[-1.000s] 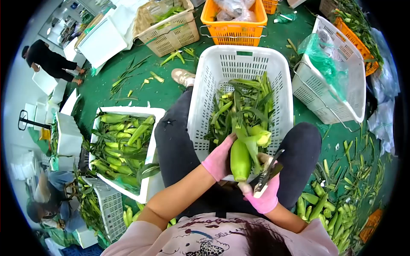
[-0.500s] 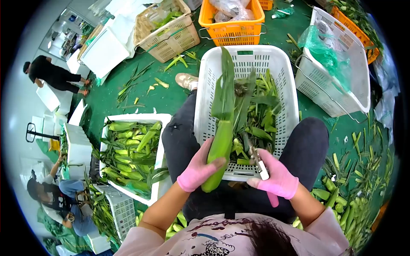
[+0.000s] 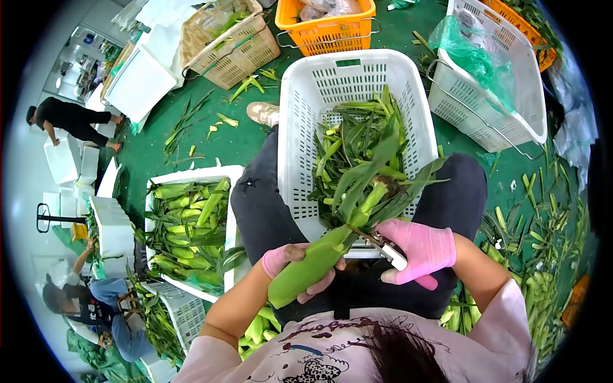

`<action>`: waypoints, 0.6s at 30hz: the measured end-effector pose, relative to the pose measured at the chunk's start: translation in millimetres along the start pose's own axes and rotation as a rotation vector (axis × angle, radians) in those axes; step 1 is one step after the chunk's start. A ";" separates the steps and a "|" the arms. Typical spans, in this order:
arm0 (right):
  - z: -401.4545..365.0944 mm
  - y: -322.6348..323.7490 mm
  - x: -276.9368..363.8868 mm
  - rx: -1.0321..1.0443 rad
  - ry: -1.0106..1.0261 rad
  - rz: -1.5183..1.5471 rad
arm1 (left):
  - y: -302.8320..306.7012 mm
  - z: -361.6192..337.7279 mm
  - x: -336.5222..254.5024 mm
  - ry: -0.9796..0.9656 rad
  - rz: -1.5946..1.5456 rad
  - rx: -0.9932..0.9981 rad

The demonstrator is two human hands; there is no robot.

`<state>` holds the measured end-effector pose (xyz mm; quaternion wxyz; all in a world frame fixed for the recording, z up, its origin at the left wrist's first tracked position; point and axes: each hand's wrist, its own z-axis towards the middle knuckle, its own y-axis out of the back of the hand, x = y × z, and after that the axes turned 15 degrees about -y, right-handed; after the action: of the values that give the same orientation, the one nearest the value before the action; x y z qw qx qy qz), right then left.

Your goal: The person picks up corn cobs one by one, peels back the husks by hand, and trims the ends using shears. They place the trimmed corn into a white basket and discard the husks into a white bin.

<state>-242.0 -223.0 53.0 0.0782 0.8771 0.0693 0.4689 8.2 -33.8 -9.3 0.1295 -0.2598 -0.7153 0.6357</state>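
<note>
My left hand (image 3: 284, 258), in a pink glove with bare fingertips, is wrapped round a green ear of corn in its husk (image 3: 306, 271). The ear lies tilted, its stalk end and long leaves pointing up and right over the white crate (image 3: 292, 147). In my right hand (image 3: 426, 249), gloved the same way, are pruning shears (image 3: 391, 255) with a white handle part. Their blades are at the base of the ear, beside the stalk; whether they are closed on it is hard to see. Cut leaves and stalks (image 3: 345, 140) fill the crate's bottom.
A white foam box (image 3: 231, 210) of husked-in corn stands at my left. An orange crate (image 3: 325, 35), a beige crate (image 3: 239, 54) and a white crate with green plastic (image 3: 491, 108) stand ahead. Leaf scraps litter the green floor (image 3: 217, 143). Two people are at the far left.
The ear has swung from upright to tilted, its stalk end now toward my right hand. The shears have come to the ear's base. The view has shifted slightly.
</note>
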 end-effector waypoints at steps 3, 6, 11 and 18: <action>-1.5 -8.2 -4.5 -0.076 -0.034 0.063 | 0.5 -4.4 -10.9 0.041 0.091 -0.041; 2.9 -29.6 -14.9 -0.008 -0.208 0.668 | -11.4 -1.5 -16.2 -0.033 0.354 -0.125; 7.7 -48.3 -29.3 -0.208 -0.087 0.592 | -36.8 0.0 -28.5 -0.244 1.053 -0.345; 24.3 -60.0 -11.7 -0.569 -0.121 -0.064 | -69.8 13.0 -18.2 -0.286 2.237 -0.449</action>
<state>-231.1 -168.3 18.1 0.3399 0.8435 -0.0423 0.4136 2.2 -58.4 59.4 -0.6390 -0.6921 -0.1898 0.2769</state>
